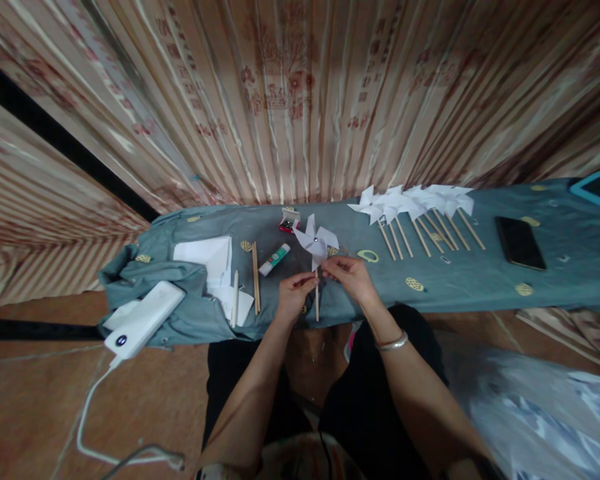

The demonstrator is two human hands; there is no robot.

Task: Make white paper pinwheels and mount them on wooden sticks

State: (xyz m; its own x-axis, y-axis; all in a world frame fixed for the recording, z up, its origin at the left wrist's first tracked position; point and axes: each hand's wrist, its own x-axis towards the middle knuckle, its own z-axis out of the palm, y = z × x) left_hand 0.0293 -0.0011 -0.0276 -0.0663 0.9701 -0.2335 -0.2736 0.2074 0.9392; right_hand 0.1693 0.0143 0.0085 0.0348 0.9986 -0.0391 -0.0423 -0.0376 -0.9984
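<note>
A white paper pinwheel (314, 238) with a small pin at its centre stands out in front of me on a wooden stick (317, 307). My left hand (294, 297) is closed, with thumb and finger pinching that stick just below the blades. From the other side my right hand (353, 277) pinches at the lowest blade, close to the top of the stick; its exact hold is partly hidden by the fingers. Just behind the blades is a small red open box (289, 221) of pins. To the left lie a glue stick (275, 259) and loose wooden sticks (257, 280).
Several finished pinwheels (415, 203) lie in an overlapping row at the back right, beside a black phone (520, 243). White paper sheets (205, 257), a pale pen-like stick (235, 300) and a cabled white power bank (145, 320) are at left. A green ring (368, 256) lies right of centre.
</note>
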